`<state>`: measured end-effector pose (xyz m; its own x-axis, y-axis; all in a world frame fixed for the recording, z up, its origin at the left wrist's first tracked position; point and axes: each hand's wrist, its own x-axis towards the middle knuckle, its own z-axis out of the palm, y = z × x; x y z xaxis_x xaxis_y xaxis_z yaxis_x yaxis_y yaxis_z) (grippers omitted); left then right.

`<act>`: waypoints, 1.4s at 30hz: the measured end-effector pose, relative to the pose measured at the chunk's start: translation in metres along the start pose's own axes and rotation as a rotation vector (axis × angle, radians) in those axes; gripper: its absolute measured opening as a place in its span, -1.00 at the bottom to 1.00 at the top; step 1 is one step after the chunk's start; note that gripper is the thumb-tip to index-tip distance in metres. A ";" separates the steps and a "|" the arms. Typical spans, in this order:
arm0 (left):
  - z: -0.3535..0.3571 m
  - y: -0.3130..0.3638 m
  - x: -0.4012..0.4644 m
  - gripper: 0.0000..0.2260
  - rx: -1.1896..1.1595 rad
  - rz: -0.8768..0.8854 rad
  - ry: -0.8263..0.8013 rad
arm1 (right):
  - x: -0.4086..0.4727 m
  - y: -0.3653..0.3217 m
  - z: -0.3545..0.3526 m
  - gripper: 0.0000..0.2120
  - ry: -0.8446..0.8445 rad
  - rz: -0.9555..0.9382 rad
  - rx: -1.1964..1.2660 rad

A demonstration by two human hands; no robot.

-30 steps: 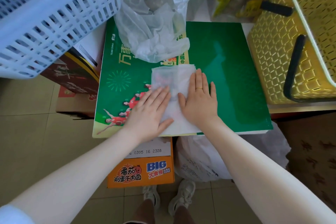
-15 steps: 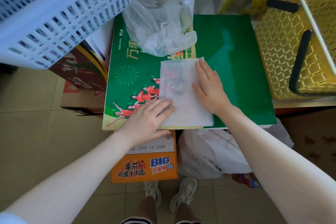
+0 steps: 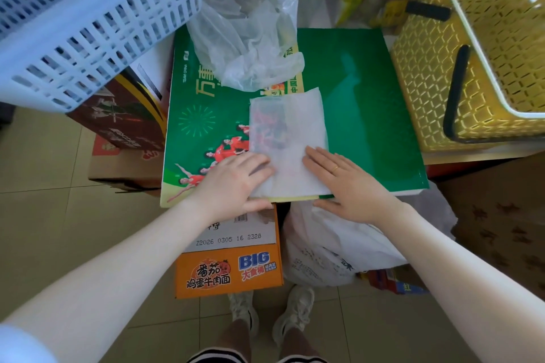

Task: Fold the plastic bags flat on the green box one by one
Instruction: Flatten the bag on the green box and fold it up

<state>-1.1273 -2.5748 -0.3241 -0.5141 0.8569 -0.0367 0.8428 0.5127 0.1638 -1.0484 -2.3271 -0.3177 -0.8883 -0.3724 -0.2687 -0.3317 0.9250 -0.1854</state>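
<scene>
A translucent white plastic bag (image 3: 287,138), folded into a flat rectangle, lies on the green box (image 3: 368,115) near its front edge. My left hand (image 3: 233,180) presses flat on the bag's near left corner. My right hand (image 3: 351,180), wearing a ring, lies with straight fingers on the bag's near right corner and the box. A crumpled heap of clear plastic bags (image 3: 247,35) sits at the back of the box.
A white-blue slatted basket (image 3: 85,15) hangs over the left. A yellow basket (image 3: 477,47) with black handles stands at the right. Below the box are an orange noodle carton (image 3: 227,271), a white bag (image 3: 330,250) and cartons at left. My shoes stand on the tiled floor.
Both hands have slid back along the folded bag toward the box's front edge, smoothing it. The right hand moved from the bag's middle right to its near right corner.
</scene>
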 end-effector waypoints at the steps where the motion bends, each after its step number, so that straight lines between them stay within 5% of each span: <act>1: -0.001 0.001 0.000 -0.40 0.003 -0.005 0.009 | 0.000 0.002 0.000 -0.25 -0.007 -0.005 -0.030; 8: -0.004 0.009 0.003 -0.39 0.038 -0.025 0.050 | 0.001 0.006 -0.011 -0.34 -0.012 -0.046 0.029; 14: -0.002 0.009 0.004 -0.38 -0.043 -0.090 0.053 | 0.000 0.000 -0.011 -0.69 0.163 0.017 0.188; 19: 0.001 0.003 -0.004 -0.53 -0.349 -0.092 0.172 | -0.002 -0.012 -0.018 -0.94 0.312 0.256 0.648; 24: -0.003 0.019 -0.019 -0.62 -0.718 -0.373 0.254 | -0.005 -0.020 -0.022 -0.85 0.331 0.419 0.832; 29: -0.005 0.031 -0.008 -0.66 -0.774 -0.572 0.320 | 0.012 -0.025 -0.026 -0.73 0.292 0.514 0.836; 35: 0.008 0.030 -0.002 -0.81 -0.573 -0.704 0.406 | 0.043 -0.028 -0.029 -0.68 0.194 0.696 0.483; 40: 0.005 0.035 0.004 -0.52 -0.275 -0.735 0.290 | 0.059 -0.029 -0.030 -0.74 0.159 0.783 0.350; 42: 0.003 0.035 0.009 -0.53 -0.087 -0.594 0.316 | 0.064 -0.028 -0.030 -0.74 0.137 0.807 0.336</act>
<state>-1.1019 -2.5487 -0.3216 -0.9188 0.3677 0.1432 0.3941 0.8740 0.2842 -1.1053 -2.3745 -0.3014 -0.8489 0.4163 -0.3258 0.5041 0.8228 -0.2622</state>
